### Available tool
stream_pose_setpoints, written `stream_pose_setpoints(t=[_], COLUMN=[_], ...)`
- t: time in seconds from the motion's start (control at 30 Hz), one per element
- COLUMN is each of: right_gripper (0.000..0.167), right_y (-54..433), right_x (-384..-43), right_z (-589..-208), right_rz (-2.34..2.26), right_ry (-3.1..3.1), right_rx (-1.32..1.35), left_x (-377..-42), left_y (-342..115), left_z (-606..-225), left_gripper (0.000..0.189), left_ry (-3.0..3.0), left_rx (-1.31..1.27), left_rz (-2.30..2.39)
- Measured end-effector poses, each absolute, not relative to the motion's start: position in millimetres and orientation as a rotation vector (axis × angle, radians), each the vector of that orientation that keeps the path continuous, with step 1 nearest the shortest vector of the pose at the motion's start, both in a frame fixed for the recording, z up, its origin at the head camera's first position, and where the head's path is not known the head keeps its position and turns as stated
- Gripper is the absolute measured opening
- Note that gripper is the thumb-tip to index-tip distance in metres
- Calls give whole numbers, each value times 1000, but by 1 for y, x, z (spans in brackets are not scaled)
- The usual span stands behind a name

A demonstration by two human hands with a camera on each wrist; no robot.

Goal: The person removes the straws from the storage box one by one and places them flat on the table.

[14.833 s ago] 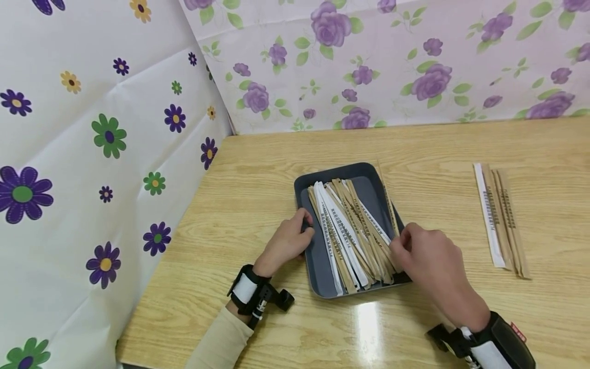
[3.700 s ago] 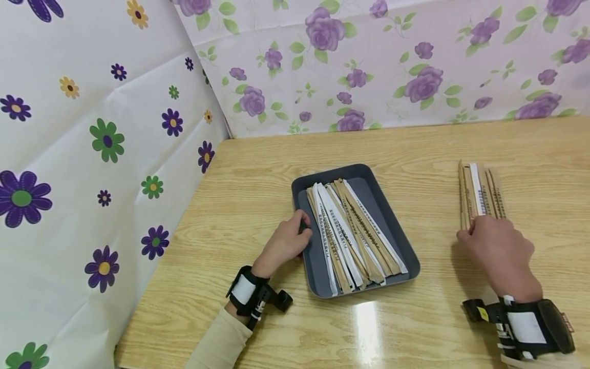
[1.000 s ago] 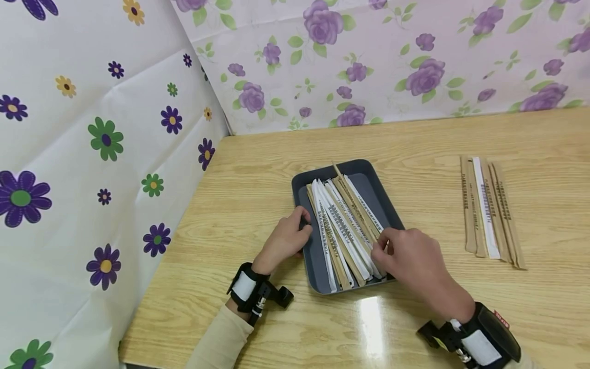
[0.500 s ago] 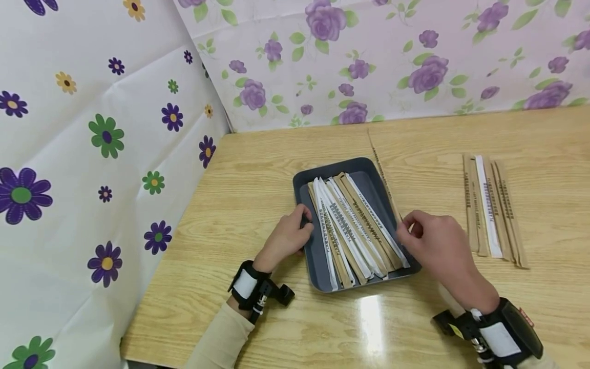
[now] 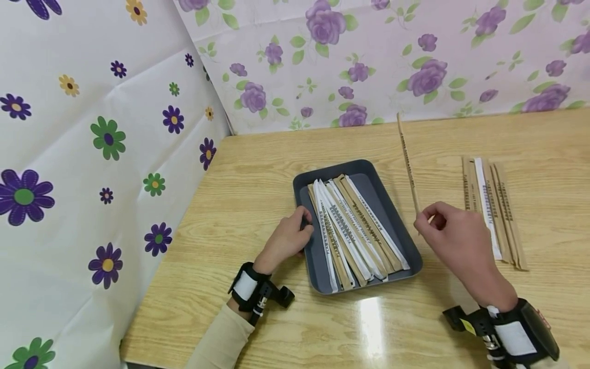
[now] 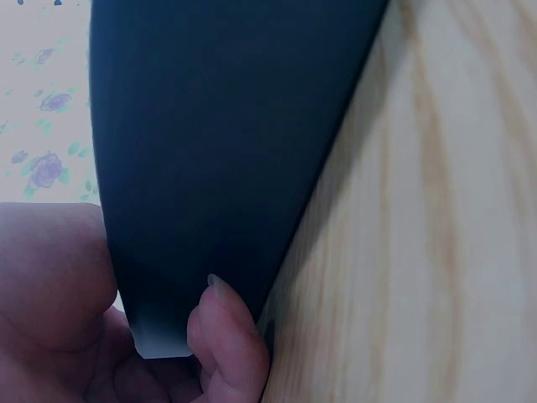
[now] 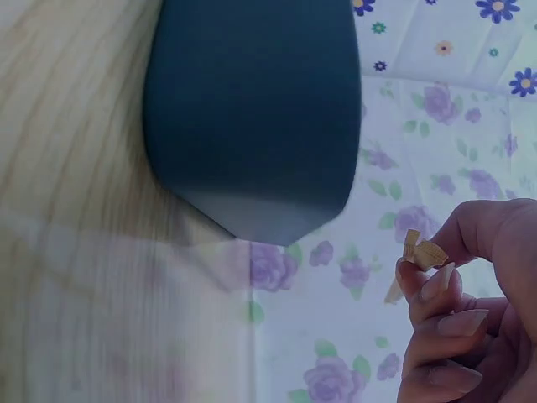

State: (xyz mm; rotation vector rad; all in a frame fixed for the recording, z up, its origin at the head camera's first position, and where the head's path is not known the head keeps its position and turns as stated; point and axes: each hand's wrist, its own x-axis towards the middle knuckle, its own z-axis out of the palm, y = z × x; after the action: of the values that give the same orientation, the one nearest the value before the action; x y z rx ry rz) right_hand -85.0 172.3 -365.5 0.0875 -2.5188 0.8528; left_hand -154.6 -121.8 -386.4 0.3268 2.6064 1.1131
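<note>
While the left hand curls over the near left rim of the dark tray, thumb and fingers gripping its edge, the right hand is lifted just to the right of the tray. Its thumb and fingertips pinch the lower end of one brown wrapped chopstick packet, which stands tilted, its far end pointing toward the flowered wall behind the tray. The right forearm slants in from the lower right, wrist strap toward the table's front edge.

Inside the tray lies a loose bundle of brown and white packets, fanned lengthwise and filling most of its floor. Well to the right of the tray, a row of packets lies side by side on the wooden table. Between tray and row runs a bare strip of tabletop, over which the raised hand hangs. Left of the tray, the table ends at a flowered sheet.
</note>
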Motion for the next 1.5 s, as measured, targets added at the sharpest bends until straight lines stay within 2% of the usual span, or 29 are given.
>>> stream_pose_setpoints(t=[1.5], right_gripper=[22], right_y=[204], right_x=[-93], right_z=[-377], right_rz=[721], right_ry=[-2734], right_rx=[-192], left_x=[-154], left_y=[-122], left_z=[-387], left_gripper=[17], left_ry=[2598], left_rx=[320], left_rz=[1141])
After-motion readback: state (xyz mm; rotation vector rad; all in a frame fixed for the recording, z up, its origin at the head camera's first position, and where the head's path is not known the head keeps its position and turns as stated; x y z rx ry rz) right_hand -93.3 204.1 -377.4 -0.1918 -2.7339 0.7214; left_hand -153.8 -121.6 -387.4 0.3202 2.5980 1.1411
